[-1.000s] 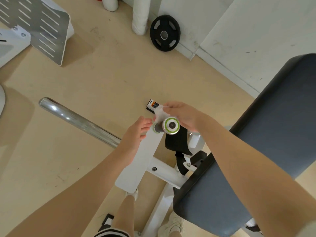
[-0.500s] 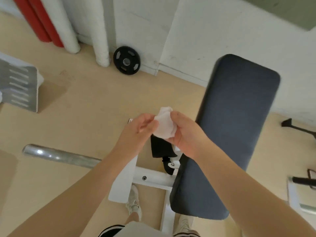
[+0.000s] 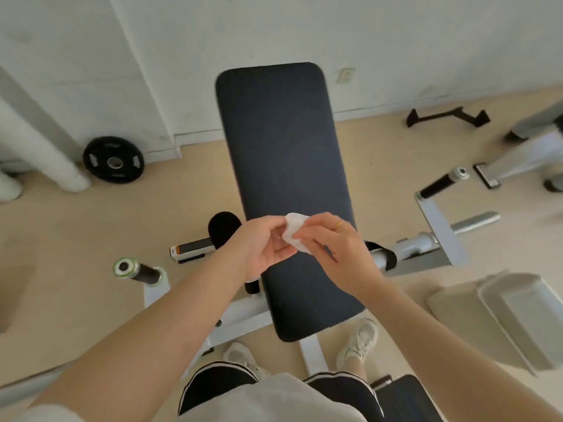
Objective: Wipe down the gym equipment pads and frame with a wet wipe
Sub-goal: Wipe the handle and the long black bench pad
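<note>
Fingers (image 3: 274, 231) of both hands pinch the wipe (image 3: 295, 230): L hand (image 3: 264, 249) at its 9 o'clock edge, R hand (image 3: 338, 248) at 3; held just above the pad (image 3: 283, 153), prob. refolding for a fresh face; pad runs 12 to 6; white frame (image 3: 243, 322) at 7, grip (image 3: 137, 271) at 9.

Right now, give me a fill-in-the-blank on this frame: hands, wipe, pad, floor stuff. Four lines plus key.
1. Both hands, left hand and right hand, pinch the white ____ between them.
2. The hands are in front of the dark ____ of the bench.
3. A black weight ____ leans by the wall.
4. The handle left of the bench has a ____ ring at its end.

Missing words: wipe; pad; plate; green
</note>
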{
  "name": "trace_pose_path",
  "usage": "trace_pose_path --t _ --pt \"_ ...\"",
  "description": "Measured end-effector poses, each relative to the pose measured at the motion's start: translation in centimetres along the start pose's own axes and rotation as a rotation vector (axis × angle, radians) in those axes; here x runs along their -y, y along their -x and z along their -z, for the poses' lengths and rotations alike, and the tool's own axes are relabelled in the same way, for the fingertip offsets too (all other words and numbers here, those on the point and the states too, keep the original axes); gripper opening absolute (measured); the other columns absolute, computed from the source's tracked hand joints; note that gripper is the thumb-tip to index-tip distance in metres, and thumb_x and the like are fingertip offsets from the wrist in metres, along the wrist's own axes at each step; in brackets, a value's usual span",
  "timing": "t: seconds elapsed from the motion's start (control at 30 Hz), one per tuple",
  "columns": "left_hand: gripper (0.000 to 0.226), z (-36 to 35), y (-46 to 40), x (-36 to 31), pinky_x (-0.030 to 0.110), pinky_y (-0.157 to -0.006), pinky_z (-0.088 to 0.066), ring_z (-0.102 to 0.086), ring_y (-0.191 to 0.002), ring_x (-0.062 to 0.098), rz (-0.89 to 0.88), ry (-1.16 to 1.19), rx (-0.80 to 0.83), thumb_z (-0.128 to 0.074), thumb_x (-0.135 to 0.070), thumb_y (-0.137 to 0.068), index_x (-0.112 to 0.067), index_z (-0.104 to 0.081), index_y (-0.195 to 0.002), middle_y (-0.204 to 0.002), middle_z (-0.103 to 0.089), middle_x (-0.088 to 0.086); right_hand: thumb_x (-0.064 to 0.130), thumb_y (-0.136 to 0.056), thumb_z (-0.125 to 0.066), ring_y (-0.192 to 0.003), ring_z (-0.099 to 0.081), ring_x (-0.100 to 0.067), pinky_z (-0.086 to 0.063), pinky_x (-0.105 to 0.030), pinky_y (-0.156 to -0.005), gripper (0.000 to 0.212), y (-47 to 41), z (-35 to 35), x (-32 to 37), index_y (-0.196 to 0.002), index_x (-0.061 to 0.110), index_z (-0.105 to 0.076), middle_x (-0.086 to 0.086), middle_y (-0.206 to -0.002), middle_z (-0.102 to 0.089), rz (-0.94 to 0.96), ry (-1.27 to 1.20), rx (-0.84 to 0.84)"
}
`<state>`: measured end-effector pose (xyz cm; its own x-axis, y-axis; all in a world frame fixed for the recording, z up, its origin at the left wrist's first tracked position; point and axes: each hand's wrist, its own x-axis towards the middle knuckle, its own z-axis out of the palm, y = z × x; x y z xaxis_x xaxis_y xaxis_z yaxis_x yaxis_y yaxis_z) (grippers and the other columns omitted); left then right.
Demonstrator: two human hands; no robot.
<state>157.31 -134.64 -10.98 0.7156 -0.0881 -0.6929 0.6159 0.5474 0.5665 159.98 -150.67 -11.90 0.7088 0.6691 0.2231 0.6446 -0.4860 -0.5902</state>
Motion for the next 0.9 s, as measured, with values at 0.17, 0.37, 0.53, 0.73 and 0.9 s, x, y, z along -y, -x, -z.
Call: trace_pose_path --t 0.17,0.37,0.53,0.73,0.9 --pt "0.024 -6.3 -3.3 2.8 0.027 -0.075 -0.056 -0.068 -0.093 0.020 0.021 -0.134 0.040 -0.050 -0.018 -0.095 -0.008 -0.058 -0.114 -0.105 -0.069 0.011 0.046 -0.092 -0.039 -0.093 -0.052 0.002 -0.041 -0.012 -0.080 0.047 4.8 3.6 -5.3 -0.102 0.014 -0.071 0.010 -0.109 -0.058 -0.131 -0.066 0.043" --pt "0.017 -15.3 -9.3 4.7 0.029 -0.082 -0.055 -0.065 -0.096 0.020 -0.137 -0.403 -0.056 -0.057 -0.004 -0.089 -0.008 -0.056 -0.105 -0.104 -0.066 0.008 0.020 -0.083 -0.067 -0.102 -0.056 -0.004 -0.044 -0.017 -0.086 0.030 6.0 9.0 -12.1 -0.111 0.024 -0.055 0.016 -0.107 -0.058 -0.747 -0.558 -0.394" --pt "0.011 -24.9 -15.8 5.8 0.026 -0.076 -0.054 -0.063 -0.084 0.016 -0.227 -0.476 -0.054 -0.060 -0.004 -0.087 -0.015 -0.057 -0.087 -0.091 -0.067 0.007 0.017 -0.087 -0.062 -0.090 -0.064 -0.023 -0.054 -0.028 -0.072 0.018 6.1 14.5 -20.9 -0.104 0.012 -0.063 -0.008 -0.096 -0.067 -1.056 -1.056 -0.268" --pt "0.014 -32.8 -25.2 8.0 0.026 -0.085 -0.045 -0.054 -0.094 0.012 -0.198 -0.567 -0.161 -0.059 -0.016 -0.088 -0.019 -0.055 -0.101 -0.106 -0.060 -0.001 0.005 -0.087 -0.059 -0.086 -0.062 -0.023 -0.055 -0.035 -0.083 0.010 7.0 18.4 -32.4 -0.097 0.002 -0.060 -0.009 -0.088 -0.061 -1.315 -1.153 -0.428" --pt "0.043 -35.4 -31.9 7.7 0.029 -0.101 -0.036 -0.048 -0.115 0.014 -0.137 -0.534 -0.282 -0.055 -0.034 -0.089 -0.016 -0.045 -0.126 -0.122 -0.052 -0.001 0.001 -0.087 -0.051 -0.076 -0.059 -0.022 -0.054 -0.035 -0.081 0.009 6.2 17.5 -41.9 -0.083 0.006 -0.057 -0.004 -0.076 -0.051 -1.583 -0.959 -0.547"
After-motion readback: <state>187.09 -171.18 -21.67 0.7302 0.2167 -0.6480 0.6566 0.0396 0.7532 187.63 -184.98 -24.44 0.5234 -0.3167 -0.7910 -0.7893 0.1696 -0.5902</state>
